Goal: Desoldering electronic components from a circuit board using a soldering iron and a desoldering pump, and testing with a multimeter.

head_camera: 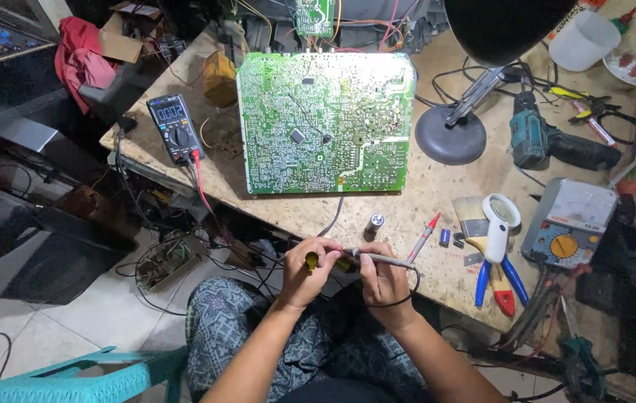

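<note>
- Both hands are down at the near edge of the bench (437, 194), just off the wood and over my lap.
- Left hand (309, 270) is closed around a small yellow part (311, 260); only its rounded end pokes out of my fist, so I can't say what the rest looks like.
- Right hand (384, 282) is curled shut on a grey probe (378, 258), pinched between thumb and fingers.
- The probe lies nearly level, long axis running left to right, tip pointing left toward the yellow part. The two look to be touching or almost (too small to tell for sure).
- A black lead (400, 297) loops from the probe's back end round my right wrist.
- The red probe (425, 236) lies loose on the bench just past my right hand, tip angled up and to the right, close to a little capacitor (375, 223).
- What could go wrong, as I see it: the part is tiny and held in mid-air, so the tip could skate off it and poke my fingers.
- That lead round my wrist could snag and drag the red probe off the edge.
- The green board (325, 123) sits well back, solder side up, with the meter (175, 127) to its left.
</note>
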